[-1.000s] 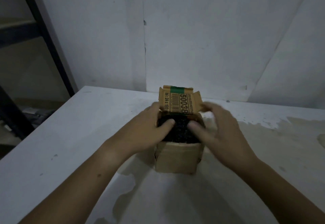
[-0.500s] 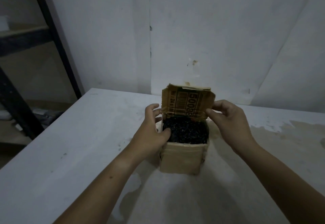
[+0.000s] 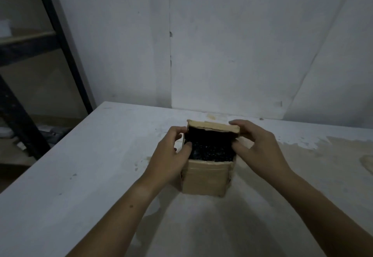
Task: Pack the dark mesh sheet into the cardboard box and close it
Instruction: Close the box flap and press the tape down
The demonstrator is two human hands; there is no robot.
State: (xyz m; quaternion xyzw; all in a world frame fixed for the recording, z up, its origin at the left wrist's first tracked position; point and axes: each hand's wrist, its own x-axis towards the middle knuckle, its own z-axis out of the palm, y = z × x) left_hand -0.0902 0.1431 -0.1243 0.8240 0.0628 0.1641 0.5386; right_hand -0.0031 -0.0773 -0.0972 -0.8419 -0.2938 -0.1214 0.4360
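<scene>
White panelled wall (image 3: 222,44) at the back, a worn white table (image 3: 80,166) in front of it, and the cardboard box (image 3: 206,178) standing upright near the table's middle, so let's take everything from that box. Far off to its left, beyond the table's edge, there's a dark metal shelving frame (image 3: 60,40) with dim clutter low down, too murky to name. Nothing on the table crowds the box; to its right the white coating has worn away into a bare tan patch (image 3: 312,166). Now the left hand (image 3: 171,155): it's pressed against the box's left wall, fingers curled at the far corner, thumb hooked over the rim and touching the dark mesh sheet (image 3: 211,149), which sits bunched inside the box and fills it to the brim. The far flap (image 3: 214,126) is tipped forward over the opening, only partway down, the mesh in plain view beneath it. On the right side, the right hand (image 3: 260,145) has its fingers over that flap's right end, thumb at the box's right rim, pinching the flap's corner.
</scene>
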